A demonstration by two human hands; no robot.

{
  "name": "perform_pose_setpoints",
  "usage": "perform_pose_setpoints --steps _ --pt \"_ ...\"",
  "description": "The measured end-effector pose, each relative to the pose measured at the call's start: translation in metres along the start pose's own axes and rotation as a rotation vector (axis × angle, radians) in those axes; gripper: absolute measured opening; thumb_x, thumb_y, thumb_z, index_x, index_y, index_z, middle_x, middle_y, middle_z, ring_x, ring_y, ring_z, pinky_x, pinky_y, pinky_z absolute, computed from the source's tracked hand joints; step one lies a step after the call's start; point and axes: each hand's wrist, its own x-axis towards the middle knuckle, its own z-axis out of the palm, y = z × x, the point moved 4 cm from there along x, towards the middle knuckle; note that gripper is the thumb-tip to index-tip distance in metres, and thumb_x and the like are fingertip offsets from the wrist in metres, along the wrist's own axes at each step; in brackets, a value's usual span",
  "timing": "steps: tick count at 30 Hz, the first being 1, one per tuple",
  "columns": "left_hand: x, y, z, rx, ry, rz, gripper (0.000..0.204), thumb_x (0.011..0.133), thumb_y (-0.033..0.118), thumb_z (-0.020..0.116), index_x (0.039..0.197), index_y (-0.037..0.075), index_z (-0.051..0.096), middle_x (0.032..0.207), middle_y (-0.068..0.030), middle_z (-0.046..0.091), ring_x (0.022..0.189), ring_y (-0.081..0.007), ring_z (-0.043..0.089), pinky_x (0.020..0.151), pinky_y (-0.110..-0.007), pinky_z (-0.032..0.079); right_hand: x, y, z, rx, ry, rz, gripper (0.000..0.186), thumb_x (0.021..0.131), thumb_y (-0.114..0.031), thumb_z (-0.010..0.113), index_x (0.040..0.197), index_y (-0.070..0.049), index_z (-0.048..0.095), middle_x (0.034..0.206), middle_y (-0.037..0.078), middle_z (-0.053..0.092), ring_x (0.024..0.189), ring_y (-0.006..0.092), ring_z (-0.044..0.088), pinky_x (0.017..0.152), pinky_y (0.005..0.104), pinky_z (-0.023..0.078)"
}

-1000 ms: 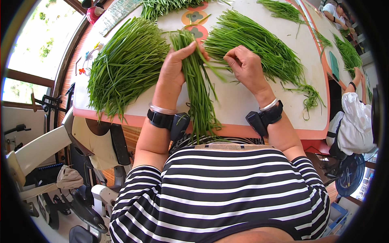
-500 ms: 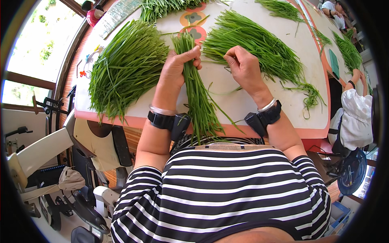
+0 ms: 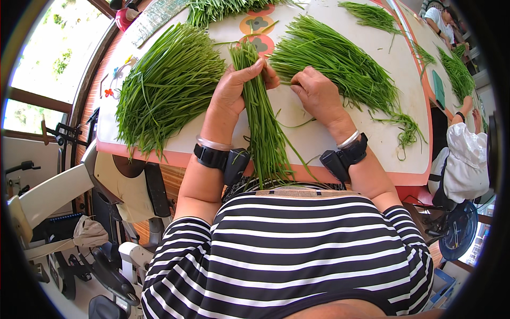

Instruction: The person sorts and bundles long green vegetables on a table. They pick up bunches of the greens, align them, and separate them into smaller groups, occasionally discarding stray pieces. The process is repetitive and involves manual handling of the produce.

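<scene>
Left hand [image 3: 231, 89] clasps the green bundle [image 3: 263, 130] near its top, apparently to keep it compact; right hand [image 3: 322, 97] curled, any hold cannot be told.

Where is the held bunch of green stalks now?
In the head view, the held bunch is near the middle, in the left hand's grip, between the large left pile and large right pile, crossing the pink table edge.

No text, label, brand, number or sign can be read. Whether anything is printed on the silvery sheet [image 3: 158, 22] along the table [image 3: 380, 151] cannot be told for certain.
</scene>
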Motion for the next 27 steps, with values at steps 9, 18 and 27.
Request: perform_pose_setpoints --steps 9,18,27 --pt "0.004 -0.006 -0.007 0.157 0.011 0.006 0.024 0.085 0.016 0.071 0.101 0.001 0.062 0.073 -0.0026 0.056 0.062 -0.0141 0.056 0.06 -0.03 0.05 0.002 -0.001 -0.022 0.154 0.289 0.064 0.007 0.084 -0.012 0.063 0.087 -0.007 0.058 0.084 0.01 0.061 0.076 0.0316 0.061 0.065 0.0398 0.05" --pt "-0.013 -0.003 -0.007 0.22 0.219 0.041 0.022 0.09 0.009 0.061 0.109 0.001 0.056 0.089 -0.0074 0.06 0.081 -0.0197 0.061 0.07 -0.035 0.053 0.001 -0.007 -0.016 0.152 0.274 0.021 0.014 0.084 -0.022 0.063 0.088 -0.009 0.061 0.087 0.009 0.061 0.083 0.0287 0.062 0.064 0.0377 0.052" --pt "-0.005 0.009 0.008 -0.311 -0.385 -0.005 0.019 0.099 0.023 0.053 0.09 0.012 0.041 0.073 0.0018 0.034 0.066 -0.01 0.035 0.068 -0.027 0.042 0.004 0.014 -0.009 -0.226 0.247 -0.012 0.013 0.069 -0.01 0.062 0.08 -0.003 0.06 0.085 0.012 0.057 0.083 0.0284 0.061 0.069 0.0353 0.055"
